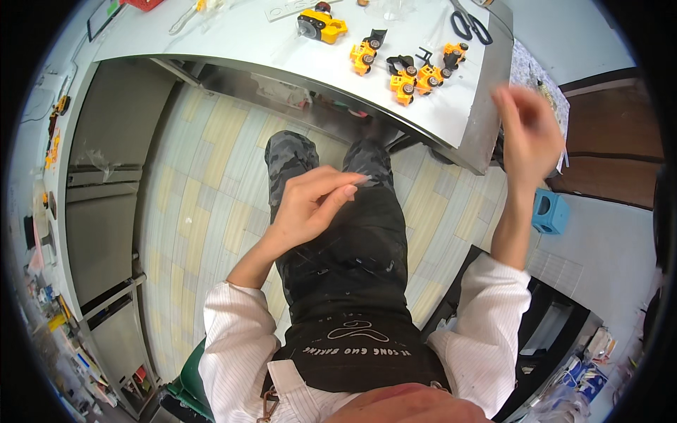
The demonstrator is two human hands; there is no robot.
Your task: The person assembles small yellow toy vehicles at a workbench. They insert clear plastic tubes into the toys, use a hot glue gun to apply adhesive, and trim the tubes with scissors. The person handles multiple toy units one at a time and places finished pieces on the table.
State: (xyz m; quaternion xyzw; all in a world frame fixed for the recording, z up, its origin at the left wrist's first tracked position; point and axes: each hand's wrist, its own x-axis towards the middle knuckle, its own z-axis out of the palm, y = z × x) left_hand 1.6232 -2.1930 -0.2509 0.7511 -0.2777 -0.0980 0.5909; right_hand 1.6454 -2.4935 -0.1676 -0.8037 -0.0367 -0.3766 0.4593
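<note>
My left hand (310, 206) is in front of my body above my lap, its thumb and fingers pinched together. A small, pale, see-through sliver (364, 180) shows at the fingertips, too small to name. Off to the right, my right hand (529, 134) is raised beside the table's right end. Its fingers are curled and blurred, and I cannot make out anything in them. Nearest to it on the table are small yellow toy construction vehicles with black wheels, among them a toy truck (403, 86) and a toy loader (364, 56).
Black-handled scissors (471, 27) lie at the back right of the white table (233, 35). A larger yellow toy (323, 27) stands left of the small vehicles. A blue plastic stool (550, 211) is on the right. Steel cabinets (116, 134) line the left.
</note>
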